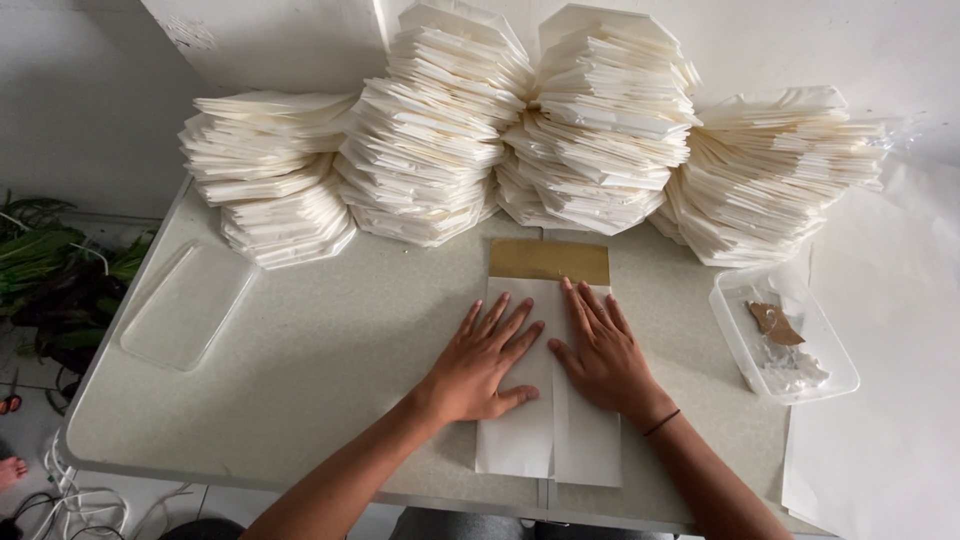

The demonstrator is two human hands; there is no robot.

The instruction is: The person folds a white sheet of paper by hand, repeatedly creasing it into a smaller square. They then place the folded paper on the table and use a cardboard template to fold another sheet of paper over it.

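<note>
A white paper sheet (520, 440) lies folded lengthwise on the table (330, 360), with a brown paper strip (548, 261) showing at its far end. My left hand (482, 362) lies flat on the sheet's left flap, fingers spread. Next to it, my right hand (602, 352) presses flat on the right flap, thumb near the centre seam; a dark band circles that wrist. Neither hand grips anything.
Several tall stacks of folded white paper (520, 120) line the back against the wall. A clear plastic lid (185, 305) lies at the left. A clear tray (785, 335) with brown and white scraps sits at the right. Large white sheets (890, 380) hang off the right edge. Plants (50, 270) lie on the floor at left.
</note>
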